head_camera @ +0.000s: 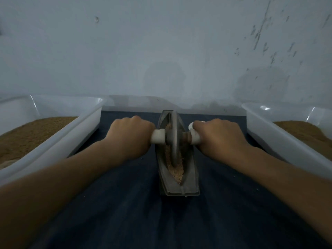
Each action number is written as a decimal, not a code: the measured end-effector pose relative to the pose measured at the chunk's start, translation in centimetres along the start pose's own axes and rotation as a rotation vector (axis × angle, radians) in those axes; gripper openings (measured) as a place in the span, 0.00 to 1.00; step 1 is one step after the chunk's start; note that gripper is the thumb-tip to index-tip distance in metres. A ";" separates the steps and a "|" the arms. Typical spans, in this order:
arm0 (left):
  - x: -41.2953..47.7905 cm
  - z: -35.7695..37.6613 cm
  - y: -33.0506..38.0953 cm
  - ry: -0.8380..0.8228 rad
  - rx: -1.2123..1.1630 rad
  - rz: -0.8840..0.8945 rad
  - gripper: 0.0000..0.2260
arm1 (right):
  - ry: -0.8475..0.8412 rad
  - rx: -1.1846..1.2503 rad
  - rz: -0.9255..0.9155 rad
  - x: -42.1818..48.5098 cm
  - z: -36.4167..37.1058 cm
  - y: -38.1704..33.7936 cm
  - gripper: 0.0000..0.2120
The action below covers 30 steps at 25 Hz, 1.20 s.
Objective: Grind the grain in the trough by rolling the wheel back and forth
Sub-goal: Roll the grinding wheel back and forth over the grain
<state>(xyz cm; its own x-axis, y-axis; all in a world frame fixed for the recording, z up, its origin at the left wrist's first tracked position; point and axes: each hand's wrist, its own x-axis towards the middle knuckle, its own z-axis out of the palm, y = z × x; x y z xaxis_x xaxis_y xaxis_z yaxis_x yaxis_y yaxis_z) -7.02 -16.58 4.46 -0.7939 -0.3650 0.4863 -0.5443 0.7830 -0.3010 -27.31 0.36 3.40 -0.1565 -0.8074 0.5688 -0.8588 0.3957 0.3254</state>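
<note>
My left hand [132,135] and right hand [218,136] each clamp a white handle [158,138] flanking the grey metal disc wheel [173,139], standing midway in the grey boat-shaped metal trough [177,185], which runs straight away from me.

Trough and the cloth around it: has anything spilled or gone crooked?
Only slightly. A few pale specks lie on the dark cloth right of the trough, likely strays. The wheel stands upright in the trough, with the grain inside.

Two hands [131,135] [217,137], two white tubs [86,121] [269,130], one wheel [173,133], one trough [186,178]
</note>
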 end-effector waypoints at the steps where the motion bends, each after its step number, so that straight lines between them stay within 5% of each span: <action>1: -1.2 -0.3 -0.2 0.054 0.012 0.045 0.14 | 0.081 -0.035 -0.013 -1.1 -0.6 0.1 0.13; 3: -1.3 -0.4 -0.1 0.126 0.055 0.035 0.21 | 0.141 -0.087 0.013 -1.3 -0.7 -0.1 0.16; 6: 2.0 0.5 1.3 0.020 0.083 -0.096 0.04 | -0.068 0.034 0.155 1.9 0.9 -1.1 0.08; 10: 5.8 -0.3 1.7 -0.086 0.094 -0.119 0.06 | -0.303 0.219 0.269 4.4 1.6 -0.5 0.10; 12: 2.9 0.1 0.9 -0.021 0.055 -0.071 0.04 | -0.158 0.111 0.128 2.1 1.2 0.1 0.06; 16: -0.8 0.4 0.1 0.208 0.063 0.043 0.22 | 0.207 -0.031 -0.019 -1.5 0.0 0.6 0.12; 20: 3.5 1.1 1.2 0.033 0.101 -0.095 0.04 | -0.128 0.060 0.235 3.0 1.2 -1.2 0.06; 24: 5.1 0.3 0.9 -0.116 0.050 -0.092 0.07 | -0.321 0.169 0.219 5.2 0.6 -0.7 0.05; 28: -0.4 0.2 -0.4 0.125 0.050 0.115 0.10 | 0.070 0.055 0.018 -1.7 -1.0 0.1 0.17; 30: -0.4 0.1 -0.5 0.189 0.083 0.112 0.14 | 0.113 0.014 0.023 -2.1 -0.8 0.3 0.18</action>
<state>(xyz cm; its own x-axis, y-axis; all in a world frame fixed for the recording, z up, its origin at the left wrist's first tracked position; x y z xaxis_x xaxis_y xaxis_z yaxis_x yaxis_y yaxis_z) -6.51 -16.87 4.35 -0.7899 -0.1714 0.5888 -0.4824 0.7665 -0.4241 -26.85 2.55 2.89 -0.1215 -0.7434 0.6577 -0.8625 0.4070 0.3007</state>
